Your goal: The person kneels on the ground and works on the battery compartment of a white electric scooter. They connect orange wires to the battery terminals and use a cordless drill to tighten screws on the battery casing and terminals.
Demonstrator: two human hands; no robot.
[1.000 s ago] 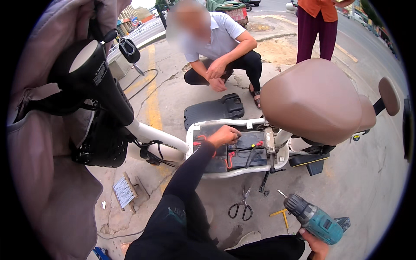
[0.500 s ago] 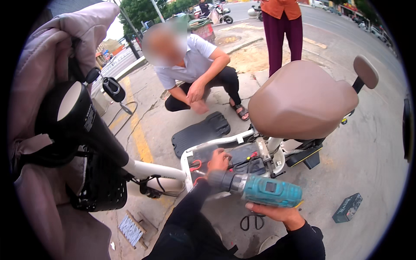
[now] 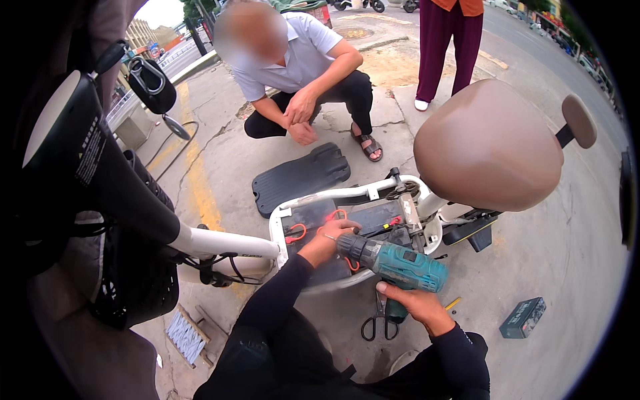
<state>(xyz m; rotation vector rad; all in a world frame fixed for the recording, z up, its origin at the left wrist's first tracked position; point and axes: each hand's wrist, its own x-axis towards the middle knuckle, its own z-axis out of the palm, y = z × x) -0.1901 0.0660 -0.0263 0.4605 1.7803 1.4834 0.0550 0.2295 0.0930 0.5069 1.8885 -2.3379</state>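
A teal-and-black cordless drill (image 3: 410,265) is in my right hand (image 3: 425,308), whose fingers wrap its handle. The drill's chuck points left over the open floor frame (image 3: 285,220) of a white electric scooter. Within that frame, my left hand (image 3: 320,245) reaches down onto a dark battery block (image 3: 313,215), close by the chuck. Its fingertips are partly hidden behind the chuck, so I cannot tell what they grip. Red-orange loops (image 3: 295,233) stand up from the block. On the ground below the drill lie black-handled scissors (image 3: 380,327).
A black footboard panel (image 3: 303,177) lies beyond the scooter, before a crouching person (image 3: 293,73). Another person in maroon trousers (image 3: 448,50) stands behind. The brown seat (image 3: 487,147) rises at right. A dark box (image 3: 523,318) and a small woven stool (image 3: 187,337) are on the ground.
My right hand has lowered the drill toward the scooter frame, its chuck now beside my left hand. The whole view has shifted, and the crouching person stays in place.
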